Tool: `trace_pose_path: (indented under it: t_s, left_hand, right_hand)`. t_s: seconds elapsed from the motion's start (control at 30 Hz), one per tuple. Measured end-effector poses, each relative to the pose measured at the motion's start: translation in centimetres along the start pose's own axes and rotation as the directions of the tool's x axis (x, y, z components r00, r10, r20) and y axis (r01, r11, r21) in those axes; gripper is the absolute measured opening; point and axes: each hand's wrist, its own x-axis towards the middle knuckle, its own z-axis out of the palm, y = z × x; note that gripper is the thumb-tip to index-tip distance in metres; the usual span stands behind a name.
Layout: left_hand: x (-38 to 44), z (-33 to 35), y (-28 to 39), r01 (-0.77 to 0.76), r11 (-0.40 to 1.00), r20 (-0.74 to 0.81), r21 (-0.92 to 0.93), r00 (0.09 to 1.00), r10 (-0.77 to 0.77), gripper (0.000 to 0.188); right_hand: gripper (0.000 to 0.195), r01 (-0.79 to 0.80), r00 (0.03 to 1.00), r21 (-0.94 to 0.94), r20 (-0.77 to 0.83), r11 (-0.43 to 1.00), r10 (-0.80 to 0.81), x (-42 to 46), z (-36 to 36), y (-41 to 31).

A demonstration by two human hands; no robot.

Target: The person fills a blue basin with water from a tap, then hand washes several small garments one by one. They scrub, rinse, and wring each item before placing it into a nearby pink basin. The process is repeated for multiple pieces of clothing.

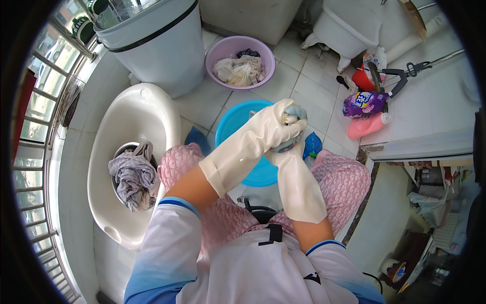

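Cream rubber gloves cover both hands and reach partway up the forearms. My left hand (281,119) grips a bunched grey-blue cloth (295,111), which bulges out past the glove's fingers. Close against it, my right hand (284,152) holds the lower part of the same cloth; the left glove and the cloth hide much of that hand. Both hands are raised over a turquoise plastic basin (226,128) on the floor between my knees. The arms and gloves cover much of the basin's inside.
On the left, a white baby bathtub (110,114) holds a metal bowl with crumpled grey laundry (133,178). A lilac basin (270,62) with pale clothes stands ahead. At right lie a purple detergent pouch (364,103) and a pink bottle (366,126). Blue slippers (197,140) flank the basin.
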Motion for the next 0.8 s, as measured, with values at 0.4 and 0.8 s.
trace_pose_path:
  t_s: [0.4, 0.8]
  left_hand:
    - [1.1, -0.3, -1.8, 0.139, 0.898, -0.02, -0.418, 0.987, -0.162, 0.022]
    - [0.5, -2.3, -0.8, -0.24, 0.822, -0.175, -0.517, 0.969, 0.172, 0.08]
  right_hand:
    - [0.064, 0.131, 0.927, -0.191, 0.371, -0.973, 0.052, 1.5, 6.8, -0.8]
    - [0.072, 0.3, 0.932, 0.37, 0.081, -0.879, 0.353, 2.9, 3.6, 0.4]
